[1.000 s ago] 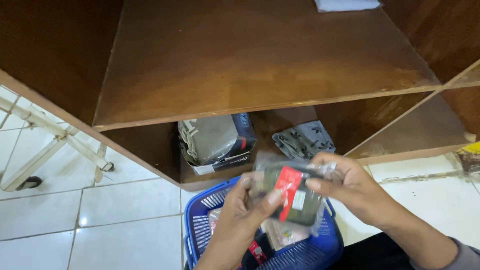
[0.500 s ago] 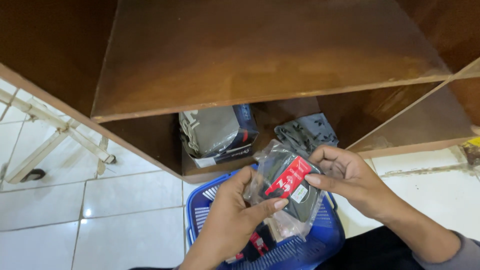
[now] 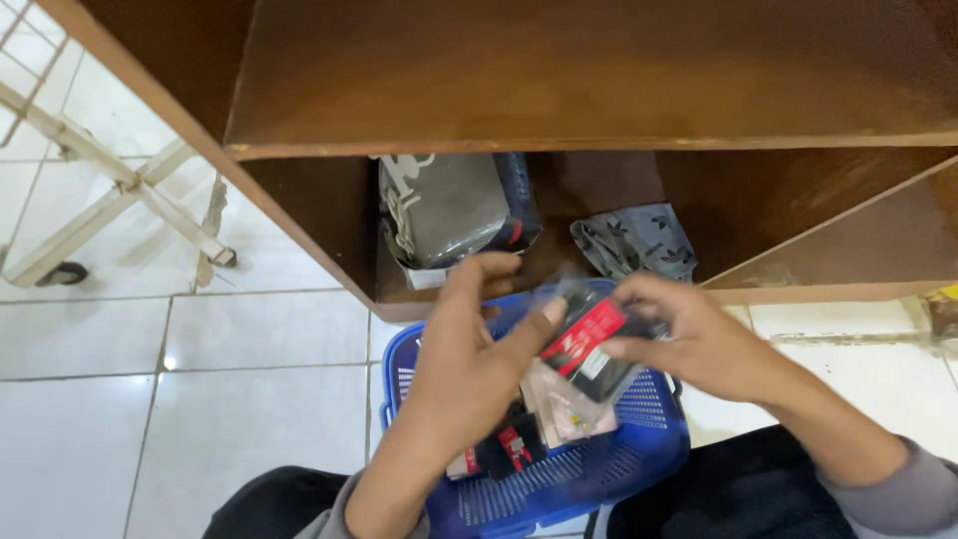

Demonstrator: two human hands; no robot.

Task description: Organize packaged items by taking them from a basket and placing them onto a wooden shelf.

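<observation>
Both of my hands hold one clear plastic packet (image 3: 589,354) with dark cloth inside and a red label. My left hand (image 3: 469,349) grips its left side, thumb against the label. My right hand (image 3: 689,334) holds the right end. The packet hangs above a blue plastic basket (image 3: 649,449) on the white tiled floor, which holds several more packets (image 3: 509,444). On the low wooden shelf (image 3: 559,215) behind it lie a stack of grey and dark packets (image 3: 449,210) and a folded grey patterned cloth (image 3: 639,240).
The brown wooden shelving (image 3: 599,70) fills the top of the view, with a slanted board (image 3: 858,245) at the right. A white metal rack frame (image 3: 110,190) stands on the tiles at the left. My dark-clothed legs (image 3: 728,494) flank the basket.
The packet has been turned from flat to tilted and moved slightly right, and my left hand has risen over the basket. The view has moved closer to the shelf.
</observation>
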